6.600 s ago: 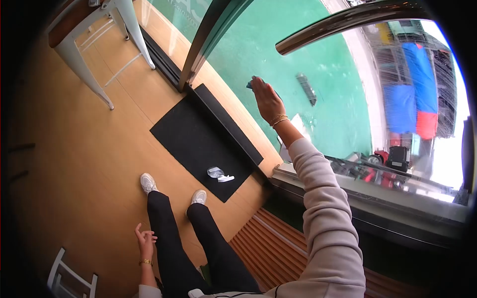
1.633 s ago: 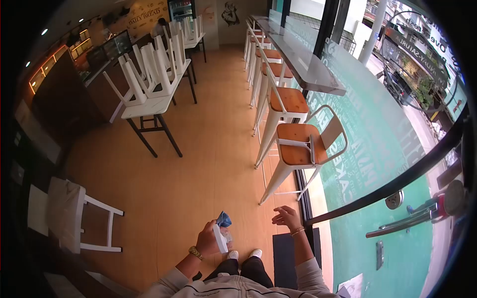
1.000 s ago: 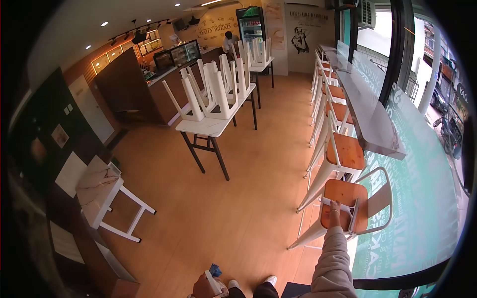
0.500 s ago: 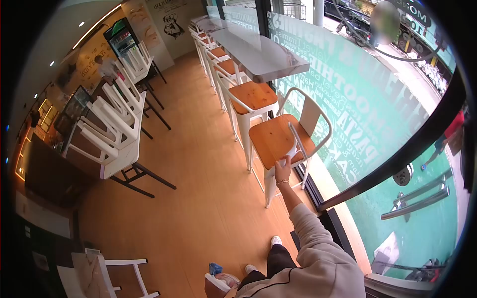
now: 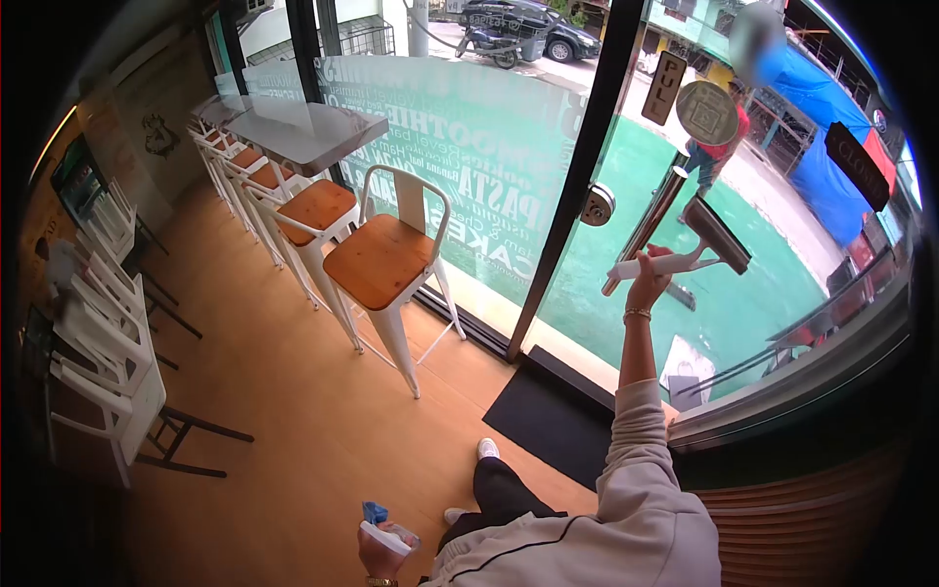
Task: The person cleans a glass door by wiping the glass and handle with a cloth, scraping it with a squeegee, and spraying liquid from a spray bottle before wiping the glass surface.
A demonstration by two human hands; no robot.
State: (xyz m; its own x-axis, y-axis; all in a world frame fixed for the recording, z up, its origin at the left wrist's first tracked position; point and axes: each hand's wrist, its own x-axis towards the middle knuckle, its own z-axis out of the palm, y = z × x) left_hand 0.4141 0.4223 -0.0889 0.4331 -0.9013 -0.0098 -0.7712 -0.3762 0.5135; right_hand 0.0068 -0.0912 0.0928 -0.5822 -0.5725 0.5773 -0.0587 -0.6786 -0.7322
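Observation:
My right hand [image 5: 646, 284] is closed around the white handle of a squeegee [image 5: 719, 235], raised in front of the glass door [image 5: 606, 333]. Its dark, wide blade points up and to the right, near the door's metal pull handle [image 5: 646, 230]. Whether the blade touches the glass I cannot tell. Low at the bottom of the view, my left hand [image 5: 376, 560] is wrapped round what looks like a spray bottle [image 5: 388, 536], white and clear with a blue top. My fingers hide part of it.
A white metal stool [image 5: 381, 256] with a wooden seat stands left of the door, beside others along a grey counter [image 5: 293, 132]. A black mat [image 5: 548, 416] lies at the threshold. White chairs rest upturned on a table [image 5: 147, 401] at left. A person [image 5: 719, 137] is outside.
My right hand has lifted the squeegee from over the stool seat and carried it right to the door. My view has turned right. The left hand still holds the bottle.

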